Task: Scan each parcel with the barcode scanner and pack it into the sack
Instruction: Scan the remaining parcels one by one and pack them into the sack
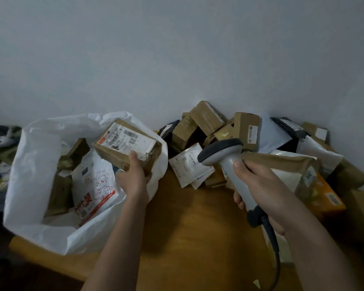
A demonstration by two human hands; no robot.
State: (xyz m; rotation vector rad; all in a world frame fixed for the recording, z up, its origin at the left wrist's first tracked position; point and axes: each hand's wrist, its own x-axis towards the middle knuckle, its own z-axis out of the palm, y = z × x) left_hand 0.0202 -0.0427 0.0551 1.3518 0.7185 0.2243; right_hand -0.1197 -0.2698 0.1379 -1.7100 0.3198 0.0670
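My left hand (133, 177) grips a brown cardboard parcel (124, 143) with a white shipping label on top, held over the right rim of the open white sack (36, 164). Inside the sack lie several parcels, among them a white mailer with red print (95, 185). My right hand (261, 183) holds the grey barcode scanner (225, 156) by its handle, its dark head turned left towards the held parcel. The scanner's cable (274, 248) hangs down past my right wrist.
A heap of brown boxes (206, 118), white mailers (189, 164) and dark bags is piled against the white wall at the back right of the wooden table (187, 227). An orange box (328, 196) lies at the right. Clutter shows at the far left edge.
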